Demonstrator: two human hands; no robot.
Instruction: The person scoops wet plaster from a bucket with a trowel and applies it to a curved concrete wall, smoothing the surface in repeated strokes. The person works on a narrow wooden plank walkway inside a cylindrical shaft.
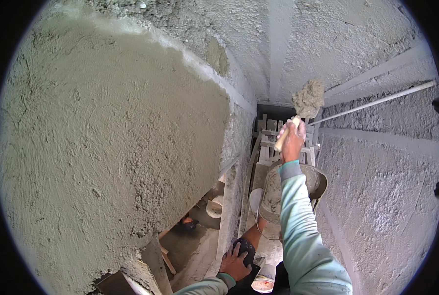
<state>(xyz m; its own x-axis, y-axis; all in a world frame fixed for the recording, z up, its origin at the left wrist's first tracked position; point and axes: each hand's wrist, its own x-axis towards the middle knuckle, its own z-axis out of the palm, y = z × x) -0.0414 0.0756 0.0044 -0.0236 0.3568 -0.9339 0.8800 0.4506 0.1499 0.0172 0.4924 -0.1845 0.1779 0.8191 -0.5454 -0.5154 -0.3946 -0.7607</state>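
Right arm [302, 236] stretched forward above tub [321, 183]; right hand [293, 140] gripped trowel [280, 144] by pale handle, blade loaded with mortar [309, 98], held beyond tub, before far wall [283, 44]. Left arm [209, 286] bent low; left hand [235, 265] lay on leg [253, 237], fingers spread. Plastered wall's [116, 98] edge bordered narrow space on left, rough wall [386, 221] on right. Pole [376, 103] slanted just beside mortar; clearance to surface behind could not be told.

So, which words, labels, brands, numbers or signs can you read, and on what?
None readable.
Trowel handle: no lettering visible.
Mortar tub: no lettering visible.
Pale object with a reddish patch, near the lower edge: too small and blurred to tell whether it carries print.
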